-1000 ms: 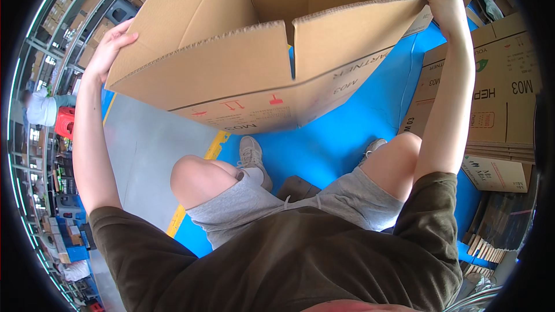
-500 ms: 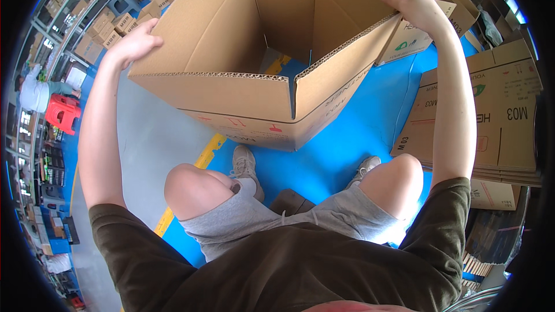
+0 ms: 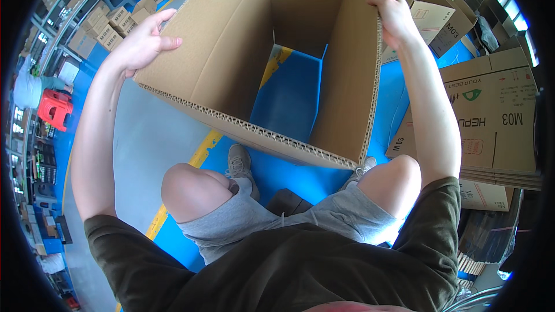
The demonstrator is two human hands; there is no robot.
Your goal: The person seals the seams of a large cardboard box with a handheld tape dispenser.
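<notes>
A large brown cardboard box (image 3: 214, 34) stands spread into a squared tube before my knees, with the blue floor and a yellow line showing through its bottom. My left hand (image 3: 151, 43) grips its left wall, thumb on the inside and the other fingers behind the board. On the far right, my right hand (image 3: 390, 8) is closed over the top edge of the right wall, its fingers partly hidden. The near wall's corrugated edge slants down toward my right shoe.
Flattened cartons (image 3: 491, 115) lie stacked at the right. Beyond them stand open boxes (image 3: 425, 8). Small cartons (image 3: 110, 23) are heaped at the far left, near a red stool (image 3: 55, 110) and a person in a light top (image 3: 26, 86). A yellow line (image 3: 202, 150) crosses the floor.
The box has gone from a skewed, pointed shape to a squarer one, and its bottom opening shows more. My right hand has moved left and away from me with the right wall.
</notes>
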